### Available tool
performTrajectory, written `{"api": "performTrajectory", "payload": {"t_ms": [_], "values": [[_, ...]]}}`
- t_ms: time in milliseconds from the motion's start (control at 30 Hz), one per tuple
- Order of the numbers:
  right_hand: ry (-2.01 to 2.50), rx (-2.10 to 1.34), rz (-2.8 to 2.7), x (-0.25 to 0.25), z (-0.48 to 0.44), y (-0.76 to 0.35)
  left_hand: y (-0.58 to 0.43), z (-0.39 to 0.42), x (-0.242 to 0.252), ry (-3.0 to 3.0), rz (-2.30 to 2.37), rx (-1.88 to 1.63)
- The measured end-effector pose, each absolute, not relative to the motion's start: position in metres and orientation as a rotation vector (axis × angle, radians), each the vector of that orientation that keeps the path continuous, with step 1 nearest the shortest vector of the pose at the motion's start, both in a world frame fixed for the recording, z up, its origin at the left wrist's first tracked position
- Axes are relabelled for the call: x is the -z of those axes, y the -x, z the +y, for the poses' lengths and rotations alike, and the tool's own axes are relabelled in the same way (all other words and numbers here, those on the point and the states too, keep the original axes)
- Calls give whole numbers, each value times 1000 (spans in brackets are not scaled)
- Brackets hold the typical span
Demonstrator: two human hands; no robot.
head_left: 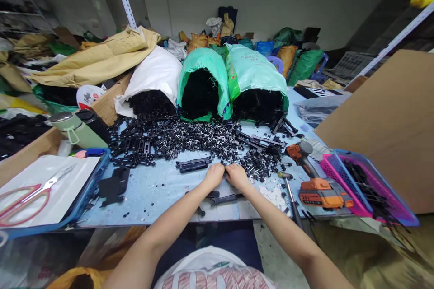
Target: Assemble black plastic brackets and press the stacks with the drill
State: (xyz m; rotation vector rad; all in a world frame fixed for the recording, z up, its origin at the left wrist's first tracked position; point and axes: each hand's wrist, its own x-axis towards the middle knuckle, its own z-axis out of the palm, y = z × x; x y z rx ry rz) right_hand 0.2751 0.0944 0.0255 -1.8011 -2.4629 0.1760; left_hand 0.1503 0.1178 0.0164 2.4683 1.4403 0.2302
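My left hand (214, 176) and my right hand (237, 176) meet at the front middle of the table, fingers closed in pinches. A dark bit shows between the fingertips, too small to make out. Just left of my hands lies a long black plastic part (193, 165). Beneath my wrists, near the table's front edge, is another black part (228, 199). Beyond them spreads a heap of small black pieces with metal pins (203, 137). White discs (274, 196) are scattered right of my right hand.
Two green sacks (203, 61) (259, 70) and a white sack (156, 70) spill black parts at the back. An orange cordless drill (317, 189) and a hammer-like tool (292, 198) lie right, near a pink basket (359, 205). Scissors (40, 189) rest on a left tray, near a green flask (79, 128).
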Motion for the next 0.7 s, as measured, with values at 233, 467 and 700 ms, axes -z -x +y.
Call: {"api": "performTrajectory", "payload": {"t_ms": [233,467,700], "values": [[1517,-562,-2248,-38,71,-286,-50,74,-35,-2373,1619,-460],[1382,-850,-2286,-49,45,-267,-5,27,-44,-2349,1649,-400],[1494,-516,-2749,-63,43,-244,-16,31,-53,-2441,1713,-147]]}}
